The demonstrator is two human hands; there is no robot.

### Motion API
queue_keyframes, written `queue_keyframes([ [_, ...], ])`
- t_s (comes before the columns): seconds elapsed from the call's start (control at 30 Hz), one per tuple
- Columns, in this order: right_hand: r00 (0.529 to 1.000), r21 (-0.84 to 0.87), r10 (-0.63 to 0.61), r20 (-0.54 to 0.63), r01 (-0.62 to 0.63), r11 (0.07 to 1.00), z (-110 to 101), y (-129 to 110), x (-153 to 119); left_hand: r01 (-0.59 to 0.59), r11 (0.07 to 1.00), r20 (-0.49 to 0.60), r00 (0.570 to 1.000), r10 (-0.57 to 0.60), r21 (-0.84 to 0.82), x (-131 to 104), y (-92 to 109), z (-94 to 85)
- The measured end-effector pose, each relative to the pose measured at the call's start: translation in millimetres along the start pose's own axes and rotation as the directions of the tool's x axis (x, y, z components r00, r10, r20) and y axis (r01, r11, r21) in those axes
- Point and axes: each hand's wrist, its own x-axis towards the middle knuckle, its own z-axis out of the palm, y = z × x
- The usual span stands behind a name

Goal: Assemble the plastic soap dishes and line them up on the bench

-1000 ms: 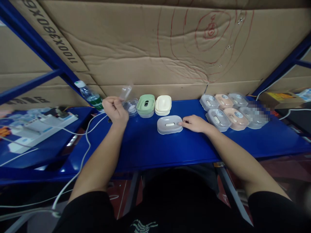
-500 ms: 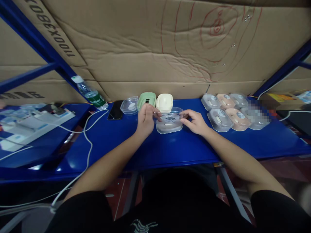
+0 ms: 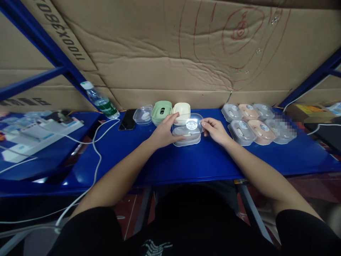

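Blue tabletop (image 3: 183, 165) lies open from its near edge to the gray box (image 3: 188, 141), long axis left-right. Above it, the right hand (image 3: 215, 131) pinches the clear lid (image 3: 196, 124); the left hand (image 3: 164, 134) spreads at its left. Cardboard (image 3: 133, 67) stands behind.

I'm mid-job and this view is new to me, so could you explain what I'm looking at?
There is no robot here: these are a person's bare hands, seen by one camera on the head that looks forward and down. The left hand and right hand hold a clear cover with a round label, at its two sides, above a grey container. Behind, on the blue table, stand a cream container, a green container and a clear container; further left are a phone and a bottle. To the right are two rows of covered containers, partly blurred out.
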Motion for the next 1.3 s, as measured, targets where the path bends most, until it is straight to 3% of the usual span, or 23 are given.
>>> queue_keyframes([
  [0.13,0.996,-0.034,0.08,0.047,-0.078,0.996,-1.2,6.1,2.9,0.048,0.993,0.07,0.996,-0.055,0.106,0.8,-0.5,-3.5],
  [0.53,0.978,-0.204,0.132,0.164,-0.097,0.974,-4.2,15.7,4.1,-0.007,0.945,0.176,0.983,-0.054,0.327,3.1,-4.1,-6.7],
  [0.9,0.974,-0.212,0.126,0.186,-0.085,0.974,-5.2,18.0,4.4,0.015,0.958,0.254,0.963,-0.091,0.286,4.0,-3.8,-9.8],
  [1.1,0.971,-0.23,0.103,0.217,-0.051,0.972,-5.4,17.0,3.6,0.069,0.963,0.265,0.954,-0.14,0.262,4.3,-4.2,-14.8],
  [1.3,0.971,-0.28,0.081,0.226,-0.015,0.96,-5.2,17.2,3.7,0.049,0.963,0.268,0.956,-0.122,0.264,4.0,-6.7,-13.8],
])
